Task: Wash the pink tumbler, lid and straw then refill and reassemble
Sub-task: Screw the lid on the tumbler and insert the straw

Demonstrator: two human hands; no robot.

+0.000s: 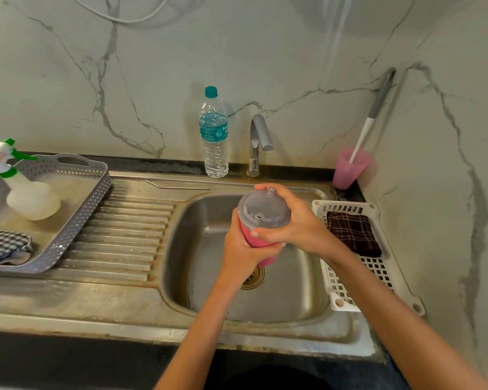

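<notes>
Two grips share the tumbler (248, 233) over the sink (197, 249), near the counter's right end. Left grip (243, 249) wraps the body to steady it; right grip (296, 223) curls round the lid (264, 211), likely to twist it.

Grey basket (96, 197) sitting well left of left grip (243, 249), resting partly on ribbed drainboard (119, 235). Spray bottle (31, 198) with green trigger sitting inside it, blue checked cloth (3, 246) lying at its near end. Water bottle (214, 136), teal cap, standing upright beyond left grip at wall. Tap (258, 142) rising just behind right grip (293, 223), spout pointing right. White slotted basket (347, 205) sitting just right of right grip, dark checked cloth (352, 232) lying in it. Pink cup (350, 170) standing beyond, in corner, brush (372, 119) leaning in it against marble wall. Steel sink (209, 277) lying beneath both grips.
</notes>
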